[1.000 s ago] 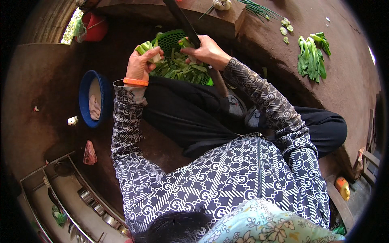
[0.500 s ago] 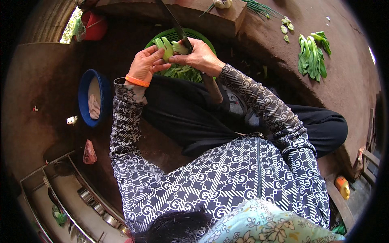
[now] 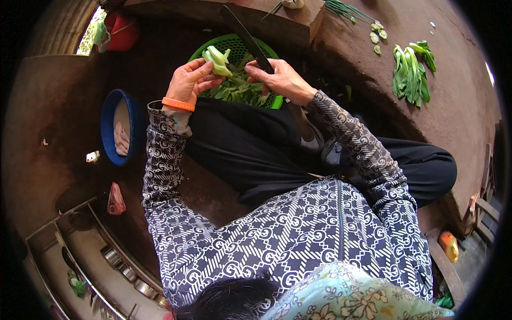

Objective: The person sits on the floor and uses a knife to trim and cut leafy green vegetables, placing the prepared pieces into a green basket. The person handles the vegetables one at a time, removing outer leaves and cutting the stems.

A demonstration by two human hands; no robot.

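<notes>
My left hand (image 3: 188,81), with an orange wristband, pinches a pale green bok choy heart (image 3: 216,61) between thumb and fingers. A knife (image 3: 246,38) with a long dark blade is gripped in my right hand (image 3: 285,81), its tip pointing up and away to the left. The blade stands apart from the bok choy. Under both hands sits a green plastic basket (image 3: 274,101) with cut bok choy leaves and stalks (image 3: 234,92) in it.
On the raised ledge to the right lie a bok choy bunch (image 3: 409,77), spring onions (image 3: 341,8) and pale trimmings (image 3: 375,36). A blue basin (image 3: 106,130) holding a cloth stands at left, a red bucket (image 3: 124,33) farther back. A rack with metal pots (image 3: 128,274) is lower left.
My right hand and the knife have moved right, away from the bok choy heart. The heart has turned in my left hand, and more of the basket's contents shows between the hands.
</notes>
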